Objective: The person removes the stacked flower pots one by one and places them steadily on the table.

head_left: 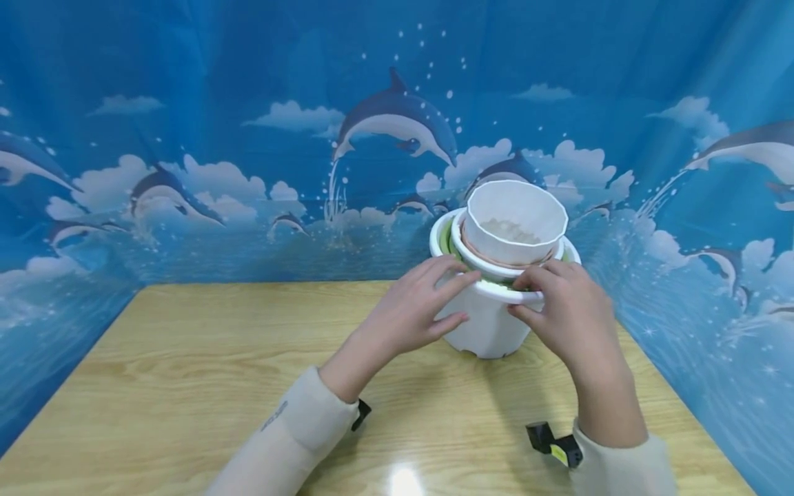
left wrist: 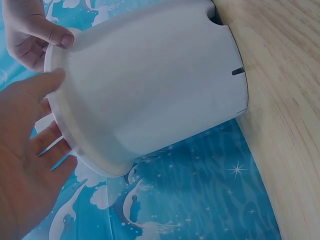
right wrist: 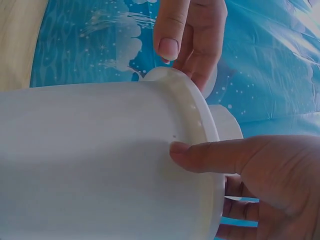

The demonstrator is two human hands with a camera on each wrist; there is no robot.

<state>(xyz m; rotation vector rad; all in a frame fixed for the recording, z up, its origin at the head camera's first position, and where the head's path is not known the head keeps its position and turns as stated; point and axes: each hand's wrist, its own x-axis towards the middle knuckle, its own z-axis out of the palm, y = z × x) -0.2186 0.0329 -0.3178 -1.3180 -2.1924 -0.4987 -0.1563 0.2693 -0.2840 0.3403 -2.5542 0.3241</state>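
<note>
— While the right hand (head_left: 571, 310) grips the large white pot (head_left: 486, 324) by its rim, what of the left hand (head_left: 422, 300)?
— Relaxed, fingers at that rim
— And the pot?
— Upright on the tabletop (head_left: 236, 344) (a smaller white pot (head_left: 502, 244) juts from its mouth), near the dolphin-printed backdrop (head_left: 217, 76)

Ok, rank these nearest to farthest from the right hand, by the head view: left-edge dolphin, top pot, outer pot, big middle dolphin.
1. Outer pot: the right hand grips its rim.
2. Top pot: above the outer pot, past the hand.
3. Big middle dolphin: on the backdrop, behind and left of the pots.
4. Left-edge dolphin: far left on the backdrop.
</note>
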